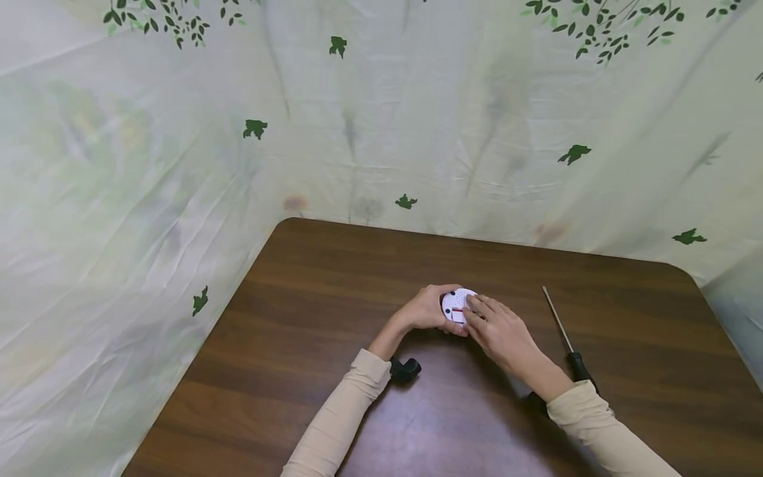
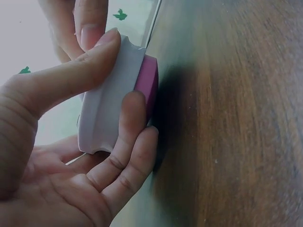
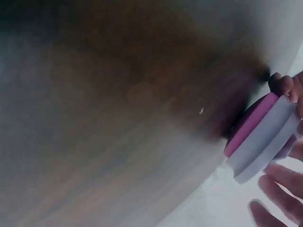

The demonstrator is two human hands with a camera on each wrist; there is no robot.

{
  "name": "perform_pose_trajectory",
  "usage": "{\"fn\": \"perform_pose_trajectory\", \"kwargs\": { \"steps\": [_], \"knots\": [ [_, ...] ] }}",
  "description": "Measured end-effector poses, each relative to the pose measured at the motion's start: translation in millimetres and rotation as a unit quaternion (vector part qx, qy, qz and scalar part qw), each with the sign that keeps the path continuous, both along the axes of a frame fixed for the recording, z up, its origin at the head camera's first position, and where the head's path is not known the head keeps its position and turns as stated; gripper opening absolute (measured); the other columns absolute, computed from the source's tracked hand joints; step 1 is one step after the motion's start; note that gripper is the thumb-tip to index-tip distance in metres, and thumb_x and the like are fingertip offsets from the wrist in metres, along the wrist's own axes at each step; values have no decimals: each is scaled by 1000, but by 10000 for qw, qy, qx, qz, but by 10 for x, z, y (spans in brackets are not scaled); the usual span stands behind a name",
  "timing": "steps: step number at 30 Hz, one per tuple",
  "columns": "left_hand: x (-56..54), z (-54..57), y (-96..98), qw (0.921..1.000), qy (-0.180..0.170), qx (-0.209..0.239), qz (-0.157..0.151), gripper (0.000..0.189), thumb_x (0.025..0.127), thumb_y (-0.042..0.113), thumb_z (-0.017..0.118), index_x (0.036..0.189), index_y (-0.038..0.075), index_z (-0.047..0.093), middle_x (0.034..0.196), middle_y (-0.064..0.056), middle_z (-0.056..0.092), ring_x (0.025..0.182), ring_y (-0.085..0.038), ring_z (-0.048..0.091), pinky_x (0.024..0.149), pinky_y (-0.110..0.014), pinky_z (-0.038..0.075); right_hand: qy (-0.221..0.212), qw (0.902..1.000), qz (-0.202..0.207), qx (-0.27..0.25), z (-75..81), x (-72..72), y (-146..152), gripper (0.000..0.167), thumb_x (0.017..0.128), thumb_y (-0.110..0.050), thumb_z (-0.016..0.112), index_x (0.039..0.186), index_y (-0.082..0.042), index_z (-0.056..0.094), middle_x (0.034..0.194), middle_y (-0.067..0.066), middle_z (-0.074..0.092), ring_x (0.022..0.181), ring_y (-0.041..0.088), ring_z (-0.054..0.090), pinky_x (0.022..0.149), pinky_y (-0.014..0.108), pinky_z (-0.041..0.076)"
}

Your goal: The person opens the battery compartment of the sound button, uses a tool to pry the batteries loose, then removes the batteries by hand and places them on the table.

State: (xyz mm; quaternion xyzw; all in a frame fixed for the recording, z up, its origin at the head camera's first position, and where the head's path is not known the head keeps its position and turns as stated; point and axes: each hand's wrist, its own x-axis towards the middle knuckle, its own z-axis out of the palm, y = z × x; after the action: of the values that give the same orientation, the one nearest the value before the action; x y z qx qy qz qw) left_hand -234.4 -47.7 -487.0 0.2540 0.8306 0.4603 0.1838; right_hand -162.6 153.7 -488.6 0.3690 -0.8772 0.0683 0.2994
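Observation:
A small round device [image 1: 455, 304] with a white perforated face, black dots and a red stripe is held over the table. My left hand [image 1: 426, 309] grips it by the rim, its thumb on one side and fingers curled round the other. In the left wrist view, the device's grooved white side [image 2: 106, 101] and pink underside [image 2: 148, 80] show. My right hand [image 1: 503, 331] lies over the right part of the face, with extended fingers touching it and hiding that part. Fingers [image 3: 281, 191] of the right hand appear spread beside the device in the right wrist view.
A screwdriver [image 1: 575, 361] with a black handle lies on the brown wooden table [image 1: 334, 278], right of the right hand and partly behind the sleeve. Leaf-printed pale cloth [image 1: 381, 132] hangs along the table's back and left edges.

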Motion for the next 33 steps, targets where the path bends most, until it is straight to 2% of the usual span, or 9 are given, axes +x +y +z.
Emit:
{"fn": "perform_pose_trajectory", "kwargs": {
  "steps": [4,7,13,16,20,25,28,33],
  "knots": [
    [-8,-5,3,9996,173,-225,33,93,67,23,100,147,10,56,116,-7,71,88,-9,59,72,-19,51,-99,9994,8,-320,-8,-17,12,25,79,-13,86,102,-7,78,103,13,69,92,31,61,74,44,47],
    [-7,2,-7,9994,188,-283,37,94,66,24,100,148,10,56,116,-7,71,91,-10,59,74,-19,50,-203,9989,71,-423,5,-33,6,26,76,-12,88,100,-8,77,98,10,66,87,27,59,71,41,43],
    [-5,14,-21,9995,145,-276,30,94,67,23,100,149,10,55,120,-7,70,94,-11,59,77,-19,50,-781,9968,39,-178,100,-49,-3,31,78,-13,90,104,-6,73,100,10,64,78,21,60,66,34,41],
    [-3,8,-20,9995,174,-262,14,92,66,23,100,147,12,56,120,-6,70,94,-11,59,77,-19,50,-1083,9940,43,-137,146,-55,1,30,81,-14,88,105,-7,71,101,9,62,64,15,52,59,28,40],
    [4,14,-11,9994,238,-265,-25,91,66,25,100,145,13,58,119,-5,71,94,-10,59,77,-19,49,-1446,9891,33,-288,167,-65,34,25,86,-18,84,107,-10,73,102,6,59,54,7,45,48,23,39],
    [-1,10,-7,9994,248,-223,-95,89,66,24,100,144,12,59,122,-6,71,94,-9,60,78,-19,51,-2233,9726,-162,-627,176,-83,68,25,86,-24,84,108,-15,76,101,1,61,64,6,49,54,24,42],
    [-3,11,-12,9993,272,-229,-109,89,66,23,100,144,11,59,124,-7,71,97,-10,60,81,-19,51,-2681,9579,-354,-969,159,-94,75,26,84,-25,86,107,-16,76,98,-1,62,70,7,51,60,24,43],
    [-2,34,-23,9993,273,-215,-100,91,67,21,100,147,9,56,129,-10,69,102,-13,60,86,-22,51,-3150,9313,-569,-1741,106,-97,65,27,81,-26,89,103,-16,78,93,-2,64,67,3,50,57,22,41]
  ]
}}
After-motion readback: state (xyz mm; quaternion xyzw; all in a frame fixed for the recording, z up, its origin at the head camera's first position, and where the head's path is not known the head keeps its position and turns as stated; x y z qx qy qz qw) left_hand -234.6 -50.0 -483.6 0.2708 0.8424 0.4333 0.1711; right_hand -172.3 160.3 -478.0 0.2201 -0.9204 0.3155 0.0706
